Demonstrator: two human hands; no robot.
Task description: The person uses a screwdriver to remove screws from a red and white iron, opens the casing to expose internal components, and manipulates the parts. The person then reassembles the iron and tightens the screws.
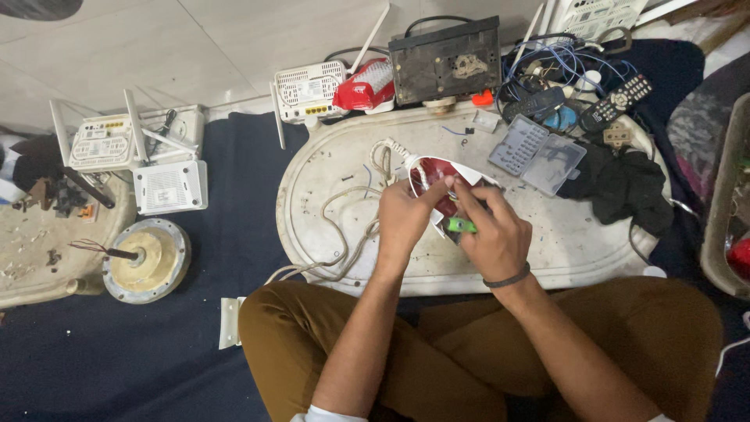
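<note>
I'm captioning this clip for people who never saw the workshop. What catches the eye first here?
First, the two hands at centre: the left hand steadies a red and white clothes iron on the oval white tray, while the right hand works a green-handled tool into it. Next come the white routers at left and the tangle of wires with remote controls at top right.

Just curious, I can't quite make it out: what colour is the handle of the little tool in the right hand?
Bright green handle, seen best in the head view.
</note>
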